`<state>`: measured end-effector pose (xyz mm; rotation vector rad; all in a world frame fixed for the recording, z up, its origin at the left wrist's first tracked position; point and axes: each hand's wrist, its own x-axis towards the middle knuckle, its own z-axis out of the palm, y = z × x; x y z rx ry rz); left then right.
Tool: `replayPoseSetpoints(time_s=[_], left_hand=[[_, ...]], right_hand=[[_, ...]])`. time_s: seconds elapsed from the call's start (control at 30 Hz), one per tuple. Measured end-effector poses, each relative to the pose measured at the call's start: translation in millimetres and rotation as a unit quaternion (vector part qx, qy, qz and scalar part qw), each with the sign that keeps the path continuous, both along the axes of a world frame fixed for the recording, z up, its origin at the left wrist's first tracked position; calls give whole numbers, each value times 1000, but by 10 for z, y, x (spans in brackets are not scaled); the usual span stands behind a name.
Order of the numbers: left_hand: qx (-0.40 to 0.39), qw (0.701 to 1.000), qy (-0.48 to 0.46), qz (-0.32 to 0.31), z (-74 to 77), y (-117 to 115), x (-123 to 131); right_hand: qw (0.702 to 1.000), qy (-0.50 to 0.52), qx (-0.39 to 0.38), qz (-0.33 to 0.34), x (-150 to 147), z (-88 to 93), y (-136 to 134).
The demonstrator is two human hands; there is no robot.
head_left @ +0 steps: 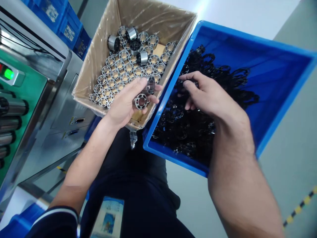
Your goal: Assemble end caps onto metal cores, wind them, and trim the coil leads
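My left hand (123,100) is closed around two slotted metal motor cores, held over the near edge of the carton. One core (141,101) turns its open ring face up toward me; the other (150,85) lies against my fingers. My right hand (201,87) reaches into a blue bin (277,49), its thumb and forefinger bent close together. Whatever is between those fingertips is too dark to make out. Below and around it lies a heap of black plastic ring parts (183,132).
A plastic-lined carton (153,16) holds rows of metal ring cores (128,67), with several black-capped ones (142,58) lying on top. At left is a machine with a green bed (32,96) bearing metal cylinders (12,107). Blue crates (66,26) stand behind it.
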<state>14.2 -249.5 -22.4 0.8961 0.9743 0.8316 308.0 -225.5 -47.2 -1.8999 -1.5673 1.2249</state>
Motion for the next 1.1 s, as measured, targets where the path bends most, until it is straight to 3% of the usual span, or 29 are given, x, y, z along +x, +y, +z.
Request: replayPoseSetpoints(time_s=[0.1,0.23,0.37,0.57,0.63,0.7,0.8,0.9,1.1], left_hand=[[27,1000,13,8,-40,-13,22],[62,998,-15,6,-40,-42,33],[132,991,11,8,-3,-120,50],[261,963,55,24,25,-182,1],[275,960,40,-3,4,-176,-18],[258,964,-39,-38,-38,-173,-16],[178,973,-143,-38,-98,-183,14],[113,986,-117,-37,-86,-202,41],[105,994,23,-37,150,-236,83]], right_hand=[[994,95,48,-22,-43,193,-57],[964,254,77,-16,-312,438,-209],[935,343,95,1,-648,547,-368],[944,241,225,-6,-765,528,-455],[946,212,244,-14,-745,504,-482],[945,191,264,-23,-742,482,-514],[934,185,304,-22,-780,463,-551],[933,184,308,-17,-840,461,-565],[963,171,210,5,-857,461,-598]])
